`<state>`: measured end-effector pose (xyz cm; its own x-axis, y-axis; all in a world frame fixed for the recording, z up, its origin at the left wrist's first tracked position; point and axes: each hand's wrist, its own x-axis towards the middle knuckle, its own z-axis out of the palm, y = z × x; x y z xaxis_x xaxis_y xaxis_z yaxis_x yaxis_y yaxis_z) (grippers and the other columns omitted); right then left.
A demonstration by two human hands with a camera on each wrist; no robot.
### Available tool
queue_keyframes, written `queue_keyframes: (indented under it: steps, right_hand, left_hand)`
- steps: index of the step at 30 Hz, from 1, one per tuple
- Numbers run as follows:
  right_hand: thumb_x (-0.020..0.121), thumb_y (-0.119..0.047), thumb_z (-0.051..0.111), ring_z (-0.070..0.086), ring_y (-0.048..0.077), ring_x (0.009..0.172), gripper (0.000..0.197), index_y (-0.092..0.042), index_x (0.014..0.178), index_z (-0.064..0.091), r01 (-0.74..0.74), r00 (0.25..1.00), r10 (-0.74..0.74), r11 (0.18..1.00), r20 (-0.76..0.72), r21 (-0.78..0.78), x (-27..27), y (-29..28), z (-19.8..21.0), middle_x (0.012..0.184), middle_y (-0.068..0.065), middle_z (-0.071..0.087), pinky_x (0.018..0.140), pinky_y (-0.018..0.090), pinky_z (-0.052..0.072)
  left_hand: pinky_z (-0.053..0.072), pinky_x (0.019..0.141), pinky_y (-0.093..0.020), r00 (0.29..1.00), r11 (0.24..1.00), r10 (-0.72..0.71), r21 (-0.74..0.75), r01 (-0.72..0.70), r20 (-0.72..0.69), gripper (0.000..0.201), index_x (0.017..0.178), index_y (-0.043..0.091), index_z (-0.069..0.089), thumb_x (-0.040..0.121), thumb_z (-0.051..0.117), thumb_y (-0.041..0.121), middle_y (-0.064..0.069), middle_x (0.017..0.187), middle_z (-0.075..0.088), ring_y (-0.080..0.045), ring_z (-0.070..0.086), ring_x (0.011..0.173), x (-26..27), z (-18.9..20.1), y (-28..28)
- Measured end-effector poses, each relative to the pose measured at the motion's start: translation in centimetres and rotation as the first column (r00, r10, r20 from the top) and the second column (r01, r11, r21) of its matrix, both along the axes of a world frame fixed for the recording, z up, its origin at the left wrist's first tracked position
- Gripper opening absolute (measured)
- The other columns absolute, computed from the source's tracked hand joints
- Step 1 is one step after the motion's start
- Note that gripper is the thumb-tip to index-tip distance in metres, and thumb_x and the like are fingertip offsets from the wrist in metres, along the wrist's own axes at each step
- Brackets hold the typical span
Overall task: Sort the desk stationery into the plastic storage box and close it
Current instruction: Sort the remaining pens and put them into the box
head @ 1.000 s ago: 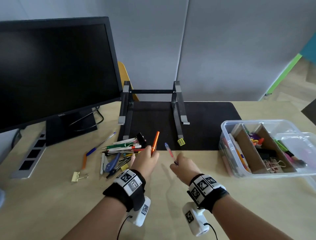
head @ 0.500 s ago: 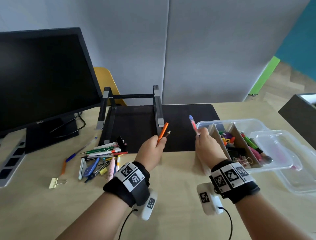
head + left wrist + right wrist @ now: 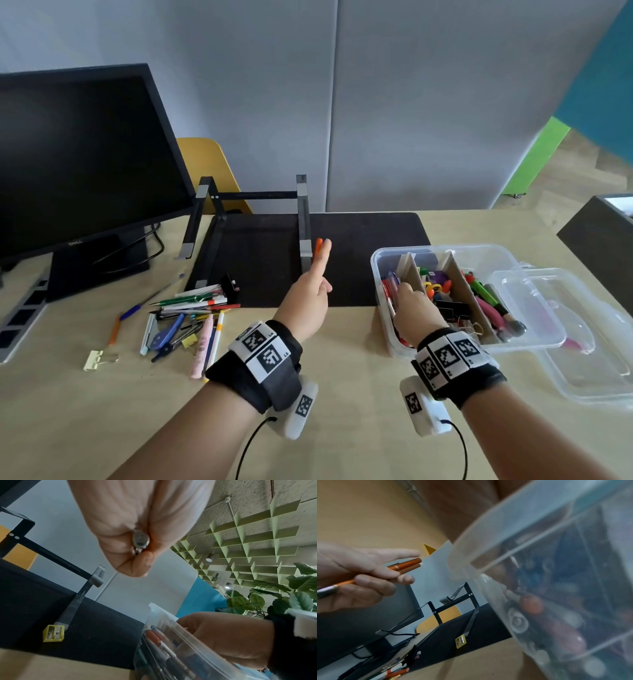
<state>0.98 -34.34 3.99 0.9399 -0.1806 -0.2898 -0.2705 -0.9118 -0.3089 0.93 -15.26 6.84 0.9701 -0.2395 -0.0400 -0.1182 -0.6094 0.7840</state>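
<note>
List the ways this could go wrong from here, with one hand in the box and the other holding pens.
1. The left hand holds an orange pen and a second one between loosely extended fingers; either might slip onto the desk.
2. The right hand reaches into the already crowded left compartment of the plastic box; pushing could shift the cardboard divider.
3. The lid lies partly under the box, so the box may rock.

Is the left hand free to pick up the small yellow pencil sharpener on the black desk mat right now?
Probably not: the left hand already holds an orange pen, though nothing blocks the yellow sharpener.
</note>
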Motion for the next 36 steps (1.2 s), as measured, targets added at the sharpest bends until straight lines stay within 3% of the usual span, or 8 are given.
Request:
queue_keyframes:
  steps: [3, 6, 11, 16, 21, 25, 31, 36]
  right_hand:
    - [0.09, 0.0, 0.045, 0.059, 0.027, 0.108, 0.035, -0.004, 0.125, 0.043, -0.054, 0.997, 0.055, 0.998, 0.045, -0.035, -0.1, -0.4, 0.4, 0.12, 0.015, 0.056, 0.087, 0.032, 0.05]
    - [0.091, -0.003, 0.042, 0.058, 0.026, 0.105, 0.03, -0.007, 0.119, 0.051, -0.082, 0.979, 0.086, 0.996, 0.184, -0.028, -0.3, -1.7, 1.2, 0.116, 0.012, 0.057, 0.087, 0.032, 0.048]
    - [0.095, -0.021, 0.045, 0.054, 0.027, 0.1, 0.022, -0.011, 0.104, 0.062, -0.071, 0.922, 0.035, 0.994, 0.386, 0.079, -1.0, -5.4, 0.7, 0.106, 0.008, 0.057, 0.09, 0.036, 0.046]
    - [0.088, -0.012, 0.053, 0.055, 0.023, 0.094, 0.022, -0.008, 0.107, 0.063, -0.087, 0.911, 0.007, 0.981, 0.412, 0.175, -2.0, -7.4, -0.7, 0.104, 0.006, 0.056, 0.081, 0.033, 0.047]
    - [0.087, -0.011, 0.056, 0.051, 0.015, 0.081, 0.02, -0.008, 0.106, 0.063, -0.125, 0.872, -0.009, 0.962, 0.49, 0.241, -2.1, -7.8, -1.5, 0.101, 0.004, 0.058, 0.073, 0.022, 0.041]
    - [0.086, -0.01, 0.056, 0.05, 0.013, 0.082, 0.019, -0.008, 0.103, 0.063, -0.149, 0.865, -0.005, 0.952, 0.501, 0.266, -2.0, -8.1, -1.8, 0.101, 0.004, 0.059, 0.075, 0.022, 0.043]
    - [0.088, -0.01, 0.053, 0.046, 0.011, 0.084, 0.019, -0.009, 0.105, 0.062, -0.19, 0.876, 0.049, 0.949, 0.48, 0.251, -2.0, -8.0, -1.7, 0.1, 0.001, 0.055, 0.074, 0.018, 0.035]
    - [0.088, -0.012, 0.053, 0.052, 0.016, 0.086, 0.016, -0.01, 0.102, 0.061, -0.211, 0.877, 0.075, 0.947, 0.474, 0.242, -2.0, -8.0, -2.0, 0.098, 0.001, 0.055, 0.075, 0.022, 0.042]
  left_hand:
    - [0.035, 0.083, -0.017, 1.0, 1.0, 0.01, 0.003, -0.01, 0.008, 0.05, 0.144, 0.029, 0.036, 0.1, 0.029, 0.007, 0.001, 0.104, 0.048, -0.009, 0.047, 0.089, 0.4, -0.1, -0.8]
    - [0.039, 0.079, -0.021, 1.0, 0.998, 0.016, -0.058, -0.016, -0.001, 0.04, 0.135, 0.019, 0.05, 0.101, 0.032, 0.009, -0.005, 0.111, 0.048, -0.018, 0.05, 0.09, 0.5, -0.2, -2.2]
    - [0.05, 0.089, -0.033, 0.998, 0.981, -0.035, -0.193, 0.025, -0.048, 0.039, 0.134, 0.012, 0.049, 0.098, 0.036, 0.004, -0.001, 0.101, 0.042, -0.021, 0.052, 0.093, 0.9, 0.9, -6.0]
    - [0.049, 0.096, -0.033, 0.982, 0.958, -0.155, -0.259, 0.122, -0.11, 0.045, 0.143, 0.008, 0.038, 0.099, 0.035, 0.001, -0.005, 0.105, 0.04, -0.014, 0.053, 0.095, 1.3, 1.0, -10.2]
    - [0.042, 0.086, -0.032, 0.979, 0.982, -0.177, 0.042, 0.182, -0.098, 0.045, 0.144, 0.013, 0.035, 0.099, 0.038, 0.016, -0.011, 0.11, 0.049, -0.023, 0.053, 0.095, 1.2, -0.8, -12.5]
    - [0.026, 0.105, -0.043, 0.975, 0.777, -0.192, 0.624, 0.083, 0.109, 0.047, 0.143, 0.018, 0.036, 0.097, 0.037, 0.021, -0.011, 0.125, 0.052, -0.03, 0.043, 0.121, 0.5, -2.6, -13.0]
    - [-0.011, 0.113, -0.06, 0.974, 0.661, -0.22, 0.743, 0.105, 0.058, 0.042, 0.132, 0.028, 0.048, 0.091, 0.05, 0.031, -0.014, 0.156, 0.014, -0.03, -0.005, 0.146, 0.1, -3.8, -12.8]
    - [-0.011, 0.112, -0.062, 0.986, 0.698, -0.133, 0.716, 0.018, 0.104, 0.053, 0.14, 0.036, 0.035, 0.09, 0.053, 0.029, -0.011, 0.158, -0.013, -0.038, -0.02, 0.143, 0.1, -3.4, -12.6]
